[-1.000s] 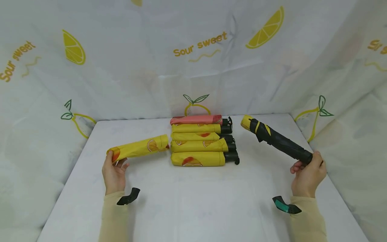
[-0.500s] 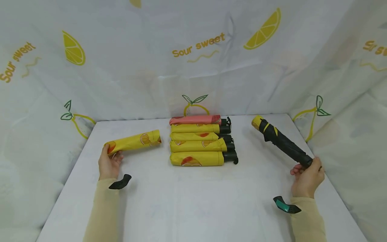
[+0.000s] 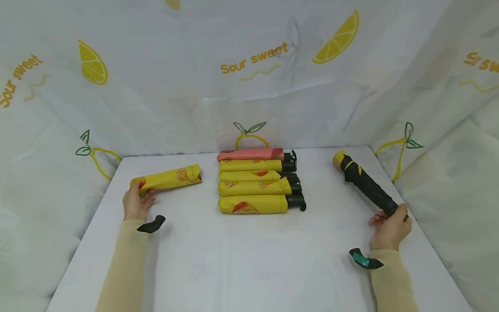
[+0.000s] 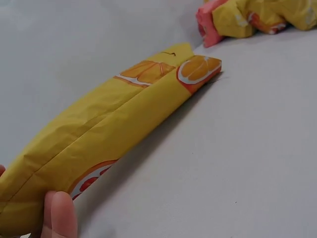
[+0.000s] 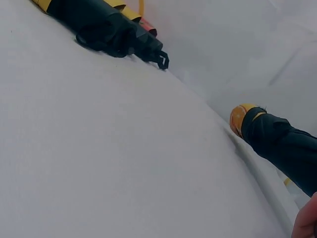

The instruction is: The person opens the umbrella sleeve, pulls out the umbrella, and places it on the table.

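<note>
At the left of the head view, my left hand (image 3: pixel 136 203) pinches the near end of a yellow umbrella cover (image 3: pixel 167 178) printed with orange slices. In the left wrist view the cover (image 4: pixel 99 129) looks flattish, its far end lying low over the table. On the right, my right hand (image 3: pixel 391 227) grips one end of a folded black umbrella (image 3: pixel 368 186) with a yellow far end, tilted up and away to the left. The right wrist view shows this umbrella (image 5: pixel 277 139) above the table edge, with only part of a finger (image 5: pixel 306 218) visible.
Between the hands, several covered umbrellas lie side by side: yellow ones (image 3: pixel 253 204) in front, a pink one (image 3: pixel 251 154) at the back. Their black handles point right. A white lemon-print cloth (image 3: pixel 175 108) hangs behind the white table (image 3: pixel 249 260).
My left hand has carried the yellow cover left and away from the row. The black umbrella's far end has swung right, while the right hand shifted slightly left.
</note>
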The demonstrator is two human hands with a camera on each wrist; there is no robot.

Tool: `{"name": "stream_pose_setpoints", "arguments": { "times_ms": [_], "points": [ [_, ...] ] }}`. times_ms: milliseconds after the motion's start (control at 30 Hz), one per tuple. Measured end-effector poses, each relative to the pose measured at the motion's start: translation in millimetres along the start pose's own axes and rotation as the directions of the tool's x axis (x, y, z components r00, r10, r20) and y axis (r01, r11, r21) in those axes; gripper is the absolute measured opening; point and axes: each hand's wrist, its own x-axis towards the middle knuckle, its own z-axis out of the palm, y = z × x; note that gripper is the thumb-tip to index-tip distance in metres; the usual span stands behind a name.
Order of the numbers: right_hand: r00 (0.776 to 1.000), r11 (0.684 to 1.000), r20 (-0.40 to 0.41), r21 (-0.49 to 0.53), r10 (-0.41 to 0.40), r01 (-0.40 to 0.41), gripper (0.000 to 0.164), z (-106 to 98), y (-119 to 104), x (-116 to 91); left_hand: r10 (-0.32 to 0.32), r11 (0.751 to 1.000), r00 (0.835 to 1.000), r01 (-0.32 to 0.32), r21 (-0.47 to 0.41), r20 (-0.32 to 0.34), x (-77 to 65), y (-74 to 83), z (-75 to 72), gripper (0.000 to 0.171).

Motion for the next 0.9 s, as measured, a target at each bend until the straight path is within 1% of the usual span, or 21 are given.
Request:
{"name": "stream_pose_setpoints", "arguments": {
  "times_ms": [100,167,233,267,333,400,433,467,500,533,567,600,633,667,700,733,767,800,833,867,900],
  "points": [
    [1.0,0.999,-0.003,-0.029,-0.025,0.024,0.027,-3,3,3,0.033,0.994,0.999,-0.031,0.109,-0.019,-2.2,1.0,5.0,0.019],
    [0.999,0.998,0.007,-0.046,-0.036,0.036,0.028,-3,3,4,0.043,0.985,0.998,-0.037,0.167,-0.036,-3.3,0.6,6.8,0.028],
    [0.999,0.997,0.029,-0.06,-0.04,0.041,0.028,-3,3,5,0.044,0.975,0.997,-0.029,0.222,-0.063,-4.0,-0.1,7.4,0.045],
    [0.998,0.997,0.044,-0.063,-0.041,0.043,0.028,-2,3,5,0.047,0.965,0.996,-0.027,0.26,-0.073,-3.9,-0.6,7.3,0.055],
    [0.996,0.996,0.081,-0.072,-0.039,0.045,0.029,-1,1,5,0.053,0.94,0.995,-0.02,0.341,-0.087,-3.2,-1.5,6.6,0.074],
    [0.994,0.995,0.11,-0.093,-0.028,0.038,0.032,-1,-2,4,0.059,0.901,0.993,-0.011,0.433,-0.098,-2.6,-2.7,4.9,0.085],
    [0.992,0.994,0.123,-0.106,-0.019,0.032,0.035,-1,-4,3,0.065,0.88,0.992,-0.008,0.475,-0.104,-2.6,-3.0,3.7,0.088],
    [0.991,0.99,0.136,-0.14,-0.015,0.034,0.037,-2,-5,2,0.074,0.859,0.991,-0.008,0.512,-0.109,-2.7,-3.4,2.2,0.088],
    [0.988,0.982,0.152,-0.184,-0.013,0.041,0.039,-4,-7,1,0.082,0.845,0.989,-0.005,0.535,-0.12,-3.3,-3.6,0.4,0.088],
    [0.987,0.971,0.163,-0.236,-0.006,0.045,0.041,-5,-8,0,0.096,0.838,0.986,-0.007,0.546,-0.134,-4.5,-4.0,-1.2,0.087],
    [0.986,0.951,0.169,-0.305,-0.006,0.058,0.041,-7,-10,0,0.121,0.833,0.981,-0.018,0.554,-0.151,-6.0,-4.5,-2.8,0.085],
    [0.986,0.921,0.167,-0.382,-0.01,0.075,0.041,-10,-12,-1,0.152,0.834,0.974,-0.035,0.55,-0.169,-7.5,-5.0,-4.3,0.083],
    [0.986,0.864,0.166,-0.491,-0.032,0.111,0.041,-12,-13,-2,0.186,0.843,0.965,-0.059,0.535,-0.185,-9.5,-5.4,-5.1,0.081],
    [0.984,0.785,0.168,-0.602,-0.054,0.145,0.044,-15,-14,-2,0.225,0.855,0.954,-0.095,0.51,-0.199,-11.6,-5.9,-5.3,0.078],
    [0.983,0.698,0.171,-0.695,-0.073,0.173,0.05,-18,-16,-3,0.263,0.865,0.941,-0.132,0.483,-0.214,-13.8,-6.5,-4.7,0.075],
    [0.982,0.611,0.169,-0.769,-0.087,0.186,0.059,-21,-17,-3,0.311,0.873,0.924,-0.184,0.451,-0.224,-15.5,-7.2,-3.2,0.073],
    [0.979,0.521,0.173,-0.829,-0.107,0.203,0.069,-23,-18,-4,0.353,0.875,0.907,-0.234,0.423,-0.229,-17.2,-8.1,-1.0,0.069],
    [0.976,0.444,0.179,-0.87,-0.121,0.215,0.077,-26,-18,-4,0.39,0.875,0.892,-0.282,0.394,-0.228,-18.9,-9.0,2.2,0.065],
    [0.971,0.374,0.197,-0.897,-0.137,0.235,0.083,-28,-19,-4,0.423,0.872,0.878,-0.328,0.364,-0.222,-20.6,-10.0,6.5,0.061],
    [0.966,0.342,0.214,-0.905,-0.144,0.251,0.086,-30,-20,-3,0.456,0.863,0.865,-0.372,0.341,-0.21,-22.0,-11.2,11.3,0.057],
    [0.963,0.324,0.224,-0.909,-0.152,0.262,0.085,-31,-20,-3,0.483,0.854,0.853,-0.408,0.324,-0.196,-23.5,-12.8,16.7,0.051]
  ]
}}
